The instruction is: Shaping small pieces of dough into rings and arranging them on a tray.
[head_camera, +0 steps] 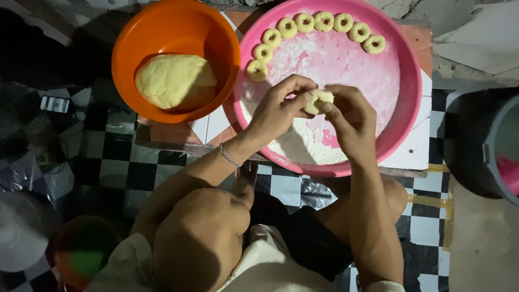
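Both hands, left and right, pinch a dough bit between fingertips; floured pink basin beneath, checkered floor below.

Eight finished dough rings lie in an arc along the far rim of one pink round tray. One more piece of dough sits between two hands, the left hand and the right hand. One orange basin holds one large lump of dough. One heap of flour lies in the tray. One thin bracelet circles the left wrist.
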